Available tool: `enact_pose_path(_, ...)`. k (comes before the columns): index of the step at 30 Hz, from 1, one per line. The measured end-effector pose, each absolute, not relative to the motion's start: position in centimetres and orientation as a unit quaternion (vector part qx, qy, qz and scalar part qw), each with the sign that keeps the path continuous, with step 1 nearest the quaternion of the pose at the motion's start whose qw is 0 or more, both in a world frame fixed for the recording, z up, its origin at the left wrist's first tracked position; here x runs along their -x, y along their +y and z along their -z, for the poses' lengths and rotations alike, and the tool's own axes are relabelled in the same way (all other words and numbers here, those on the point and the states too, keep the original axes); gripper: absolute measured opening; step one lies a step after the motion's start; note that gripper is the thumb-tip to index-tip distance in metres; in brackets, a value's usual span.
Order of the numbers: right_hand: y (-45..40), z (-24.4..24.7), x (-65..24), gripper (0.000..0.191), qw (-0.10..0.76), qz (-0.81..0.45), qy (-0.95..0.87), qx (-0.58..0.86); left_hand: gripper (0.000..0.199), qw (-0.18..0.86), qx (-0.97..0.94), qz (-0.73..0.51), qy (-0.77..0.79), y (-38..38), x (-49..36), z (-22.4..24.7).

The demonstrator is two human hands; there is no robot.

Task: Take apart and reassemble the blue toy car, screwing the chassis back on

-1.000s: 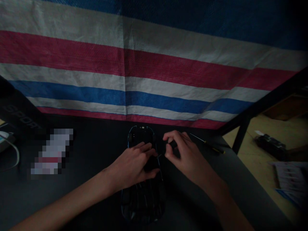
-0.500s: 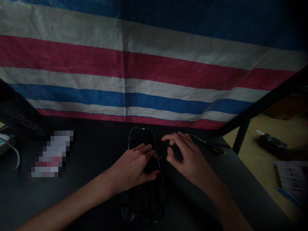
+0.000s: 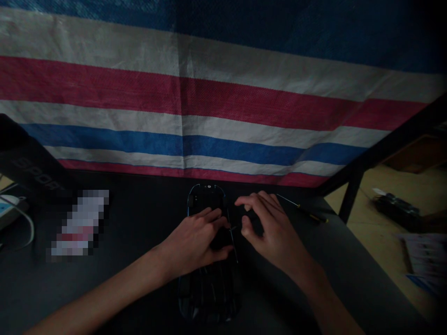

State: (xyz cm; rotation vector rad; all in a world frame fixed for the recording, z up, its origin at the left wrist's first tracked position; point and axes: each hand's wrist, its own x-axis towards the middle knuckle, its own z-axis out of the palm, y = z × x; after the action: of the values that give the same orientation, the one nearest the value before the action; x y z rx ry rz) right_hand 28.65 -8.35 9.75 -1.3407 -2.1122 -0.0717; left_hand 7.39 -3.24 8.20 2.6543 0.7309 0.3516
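A dark toy car (image 3: 209,291) with blue-lit edges lies on the black table, apparently with its underside up. My left hand (image 3: 200,235) rests across the car's middle, fingers bent and spread, the thumb near its right edge. Just right of the car, my right hand (image 3: 268,221) hovers with curled fingers, index fingertip and thumb apart. Nothing shows clearly between them, though the gap is very dark. A thin bright piece sticks out from the car's side near the right thumb. Beyond the right hand lies a screwdriver (image 3: 312,215) with a dark handle and yellow bands.
Striped plastic sheeting (image 3: 223,102) hangs behind the table (image 3: 139,298). At left are a dark cylinder (image 3: 35,170) marked "SPORT", a blurred-out pale item (image 3: 84,223) and a power strip (image 3: 12,207) with a white cable. A black frame bar (image 3: 352,193) edges the right side.
The view has shifted slightly, so things at left sit a little further right. Both hands keep nearly the same pose beside and on the car.
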Motion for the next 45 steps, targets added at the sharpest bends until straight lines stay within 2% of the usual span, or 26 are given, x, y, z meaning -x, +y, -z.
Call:
enact_pose_path(3, -8.5, -9.8, -28.8, 0.013, 0.321, 0.03, -0.797, 0.511, 0.032, 0.183, -0.94, -0.13, 0.257, -3.2, -7.4, -8.1)
enact_pose_path(7, -8.5, -9.7, -28.8, 0.022, 0.336, 0.022, -0.798, 0.5, 0.035, 0.183, -0.94, -0.131, 0.255, -3.2, -7.4, -8.0)
enact_pose_path(10, -8.3, -9.4, -28.9, 0.016, 0.363, 0.033, -0.792, 0.489, 0.035, 0.184, -0.94, -0.121, 0.261, -3.3, -7.4, -8.2)
enact_pose_path(14, -8.1, -8.8, -28.8, 0.022, 0.377, 0.051, -0.789, 0.483, 0.035, 0.19, -0.938, -0.115, 0.265, -3.3, -7.4, -8.4)
enact_pose_path(18, -8.0, -8.5, -28.7, 0.016, 0.398, 0.047, -0.776, 0.487, 0.036, 0.184, -0.939, -0.109, 0.267, -3.2, -7.5, -8.5)
enact_pose_path(21, -7.9, -8.4, -28.9, 0.021, 0.391, 0.052, -0.782, 0.482, 0.036, 0.181, -0.94, -0.11, 0.266, -3.2, -7.5, -8.5)
enact_pose_path(25, -7.9, -8.5, -29.0, 0.011, 0.396, 0.043, -0.772, 0.496, 0.035, 0.173, -0.942, -0.118, 0.262, -3.3, -7.5, -8.4)
enact_pose_path(29, -7.9, -8.5, -28.9, 0.02, 0.395, 0.053, -0.779, 0.484, 0.036, 0.17, -0.942, -0.114, 0.266, -3.4, -7.4, -8.5)
enact_pose_path(32, -7.9, -8.4, -28.9, 0.011, 0.407, 0.072, -0.771, 0.484, 0.035, 0.17, -0.942, -0.113, 0.266, -3.3, -7.5, -8.6)
enact_pose_path(37, -7.8, -8.3, -29.2, 0.013, 0.387, 0.088, -0.779, 0.486, 0.035, 0.17, -0.943, -0.115, 0.263, -3.4, -7.5, -8.5)
enact_pose_path(40, -7.8, -8.3, -29.2, 0.008, 0.397, 0.099, -0.775, 0.482, 0.033, 0.167, -0.943, -0.115, 0.265, -3.4, -7.5, -8.4)
enact_pose_path(45, -8.0, -8.2, -29.2, 0.011, 0.402, 0.091, -0.771, 0.485, 0.036, 0.164, -0.944, -0.114, 0.262, -3.5, -7.5, -8.5)
